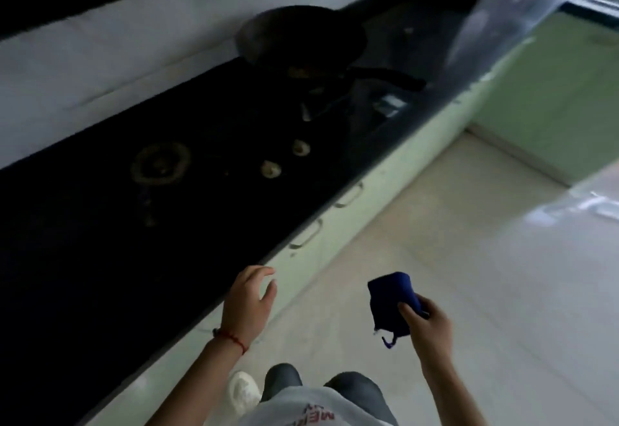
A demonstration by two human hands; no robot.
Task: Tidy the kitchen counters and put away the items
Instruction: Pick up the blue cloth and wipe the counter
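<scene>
A long black counter (pixel 100 241) with a built-in gas hob runs along the left. A dark wok (pixel 294 37) with a long handle sits on the far burner. My right hand (pixel 425 322) is shut on a folded dark blue cloth (pixel 392 301), held over the floor in front of the counter. My left hand (pixel 248 301) hovers at the counter's front edge, fingers apart and empty, with a red string around the wrist.
A bare burner ring (pixel 160 164) and two knobs (pixel 284 159) lie on the hob. Pale green drawers with metal handles (pixel 306 234) run under the counter. A light tiled floor (pixel 469 258) lies to the right. Green cabinets (pixel 552 97) stand at the far right.
</scene>
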